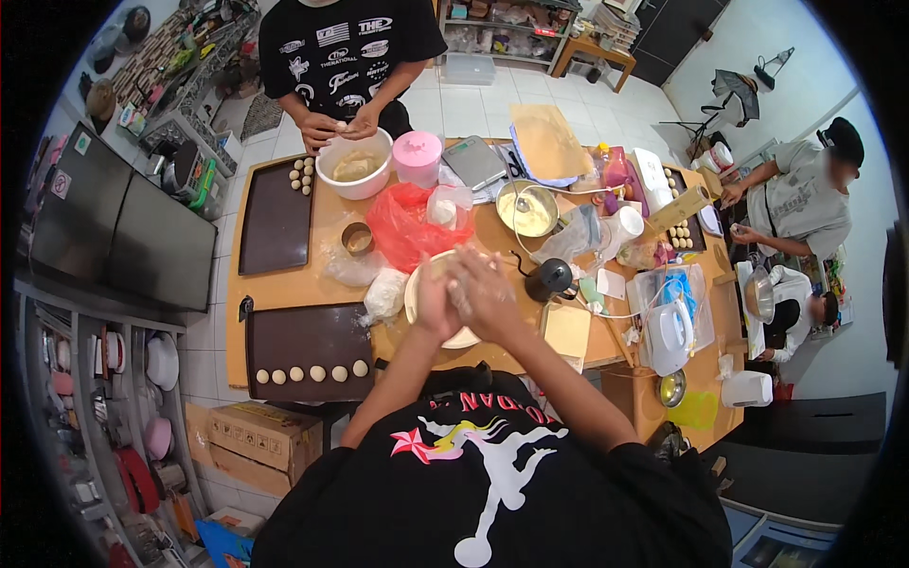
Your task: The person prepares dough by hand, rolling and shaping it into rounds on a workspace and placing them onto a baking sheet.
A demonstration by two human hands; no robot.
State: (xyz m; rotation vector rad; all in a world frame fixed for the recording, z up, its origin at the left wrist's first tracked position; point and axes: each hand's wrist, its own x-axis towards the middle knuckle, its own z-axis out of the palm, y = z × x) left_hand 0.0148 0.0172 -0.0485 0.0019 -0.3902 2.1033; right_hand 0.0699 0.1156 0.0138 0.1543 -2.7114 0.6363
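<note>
5 dough balls (308, 373) on tray (303, 341) left of bowl (413, 295).

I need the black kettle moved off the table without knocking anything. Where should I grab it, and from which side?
Probably by the handle at the top of the black kettle, coming from above. Its thin spout points left toward the hands over the bowl, and containers crowd its right, so a side approach looks tight. How the handle curves is too small to tell.

Bare table (284, 289) lies open left of the bowl (417, 308), between the two dark trays (275, 218). Rightward, a black kettle (551, 279) and a red bag (407, 227) (probably plastic) crowd the way.
</note>
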